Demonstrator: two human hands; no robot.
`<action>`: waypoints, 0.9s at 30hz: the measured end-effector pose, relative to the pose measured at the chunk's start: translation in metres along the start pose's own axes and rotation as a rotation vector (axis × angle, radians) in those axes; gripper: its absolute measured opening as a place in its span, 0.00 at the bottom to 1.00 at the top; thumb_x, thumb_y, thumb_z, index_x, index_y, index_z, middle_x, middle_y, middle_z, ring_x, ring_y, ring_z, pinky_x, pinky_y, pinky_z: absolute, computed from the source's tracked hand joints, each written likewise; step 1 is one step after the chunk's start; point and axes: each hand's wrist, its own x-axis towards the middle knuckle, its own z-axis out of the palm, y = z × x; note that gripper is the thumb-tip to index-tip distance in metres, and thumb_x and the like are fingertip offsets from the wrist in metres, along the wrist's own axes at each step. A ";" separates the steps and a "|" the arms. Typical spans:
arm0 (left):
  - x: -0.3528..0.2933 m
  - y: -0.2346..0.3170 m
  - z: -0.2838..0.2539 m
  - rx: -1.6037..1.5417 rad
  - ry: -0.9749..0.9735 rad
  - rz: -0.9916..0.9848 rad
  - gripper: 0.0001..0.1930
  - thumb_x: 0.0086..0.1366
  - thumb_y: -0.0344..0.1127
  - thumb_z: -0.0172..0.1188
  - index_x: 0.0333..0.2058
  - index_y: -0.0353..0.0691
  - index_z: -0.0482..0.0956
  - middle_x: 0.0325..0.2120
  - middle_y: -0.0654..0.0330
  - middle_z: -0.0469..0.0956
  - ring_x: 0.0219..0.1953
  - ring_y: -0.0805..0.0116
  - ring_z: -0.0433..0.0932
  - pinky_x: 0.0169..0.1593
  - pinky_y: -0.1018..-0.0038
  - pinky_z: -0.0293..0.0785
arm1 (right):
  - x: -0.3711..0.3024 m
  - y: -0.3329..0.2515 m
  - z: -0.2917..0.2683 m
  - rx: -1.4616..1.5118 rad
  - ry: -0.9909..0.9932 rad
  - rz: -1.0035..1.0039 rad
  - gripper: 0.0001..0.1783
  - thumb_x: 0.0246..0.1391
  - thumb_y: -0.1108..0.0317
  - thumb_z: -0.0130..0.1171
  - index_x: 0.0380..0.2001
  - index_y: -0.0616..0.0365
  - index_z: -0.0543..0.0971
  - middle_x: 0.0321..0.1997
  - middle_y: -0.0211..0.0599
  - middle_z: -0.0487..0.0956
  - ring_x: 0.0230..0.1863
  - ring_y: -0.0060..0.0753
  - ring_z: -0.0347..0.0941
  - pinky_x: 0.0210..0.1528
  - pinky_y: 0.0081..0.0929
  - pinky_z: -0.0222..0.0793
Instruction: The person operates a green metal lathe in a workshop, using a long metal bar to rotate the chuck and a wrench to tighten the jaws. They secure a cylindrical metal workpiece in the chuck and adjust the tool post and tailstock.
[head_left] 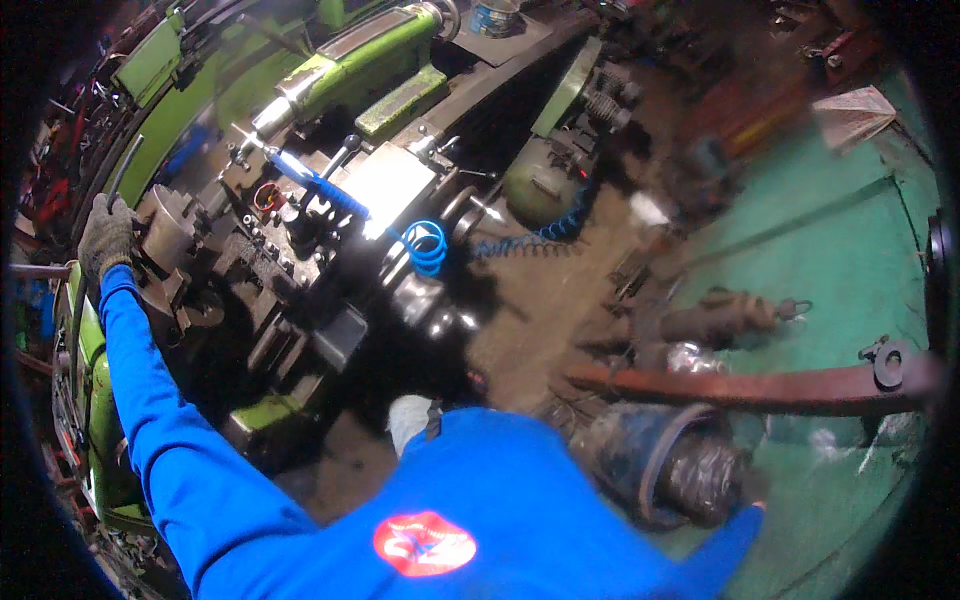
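My left hand (108, 238), in a grey work glove, reaches to the headstock end of a green lathe. Its fingers look closed round the lower end of a thin dark metal rod (126, 166), which sticks up past them with a bent tip. Right beside the glove is the lathe's round steel chuck (168, 226). A blue air gun (318, 184) with a coiled blue hose (425, 248) lies across the tool carriage (275, 255). Of my right arm only the blue sleeve (722, 552) shows at the lower right; the hand itself is not visible.
The green tailstock (365, 62) stands farther along the bed. A green compressor tank (543, 190) sits on the floor beyond the lathe. To my right are a rusty beam (740, 388), a blue drum-like part (632, 455) and a dark shaft (720, 316) over green flooring (850, 245).
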 end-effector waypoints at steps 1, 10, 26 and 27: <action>0.002 0.002 0.000 -0.017 0.008 0.010 0.21 0.74 0.57 0.49 0.53 0.53 0.79 0.50 0.53 0.86 0.53 0.43 0.84 0.54 0.46 0.77 | -0.012 0.006 -0.002 -0.007 0.071 0.008 0.20 0.68 0.55 0.56 0.51 0.58 0.83 0.50 0.53 0.83 0.50 0.61 0.80 0.51 0.57 0.76; 0.002 -0.018 0.010 -0.058 0.123 0.115 0.22 0.70 0.58 0.52 0.50 0.50 0.81 0.48 0.47 0.85 0.49 0.38 0.83 0.50 0.44 0.78 | -0.078 -0.042 -0.083 0.566 0.720 0.020 0.20 0.63 0.54 0.60 0.45 0.62 0.83 0.35 0.47 0.84 0.39 0.45 0.82 0.41 0.46 0.75; -0.007 -0.016 -0.004 -0.315 0.402 0.452 0.17 0.61 0.55 0.64 0.32 0.47 0.84 0.32 0.50 0.84 0.36 0.47 0.84 0.38 0.53 0.79 | -0.098 -0.336 -0.166 1.390 0.499 -0.664 0.14 0.66 0.59 0.65 0.45 0.59 0.83 0.36 0.26 0.75 0.36 0.20 0.70 0.40 0.26 0.69; -0.008 -0.027 -0.007 -0.287 0.403 0.451 0.17 0.61 0.55 0.65 0.32 0.47 0.84 0.32 0.51 0.84 0.36 0.47 0.84 0.38 0.53 0.79 | -0.091 -0.342 -0.161 1.389 0.484 -0.702 0.14 0.66 0.59 0.65 0.45 0.59 0.83 0.36 0.25 0.75 0.36 0.19 0.69 0.40 0.25 0.69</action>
